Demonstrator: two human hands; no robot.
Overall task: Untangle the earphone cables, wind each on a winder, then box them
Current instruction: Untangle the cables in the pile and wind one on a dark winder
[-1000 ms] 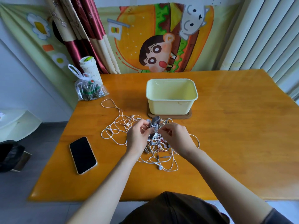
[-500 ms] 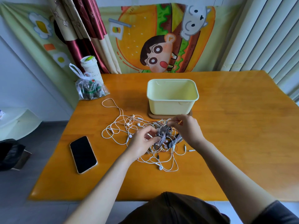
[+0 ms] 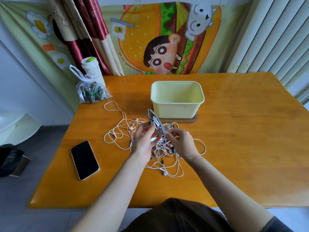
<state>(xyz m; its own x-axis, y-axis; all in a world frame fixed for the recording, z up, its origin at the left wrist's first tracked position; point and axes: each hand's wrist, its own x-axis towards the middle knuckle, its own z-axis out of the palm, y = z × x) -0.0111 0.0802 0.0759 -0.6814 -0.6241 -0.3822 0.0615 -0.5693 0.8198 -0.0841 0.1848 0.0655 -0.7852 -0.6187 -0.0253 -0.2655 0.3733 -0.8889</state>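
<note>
A tangle of white earphone cables (image 3: 127,131) sprawls over the middle of the orange table, with some dark red strands under my hands. My left hand (image 3: 143,141) holds a grey winder (image 3: 156,122) raised above the tangle, a few white turns of cable around its middle. My right hand (image 3: 181,142) pinches the winder's lower end, fingers curled. A pale yellow box (image 3: 177,99) stands open and empty just behind, on a brown lid (image 3: 194,119).
A black phone (image 3: 84,159) lies face up at the left front. A clear plastic bag (image 3: 91,91) and a white cup (image 3: 92,71) stand at the back left corner. The table's right half (image 3: 250,131) is bare wood.
The winder has been lifted off the tangle and now stands raised in front of the box. My right hand came back from near the box to the winder's lower end.
</note>
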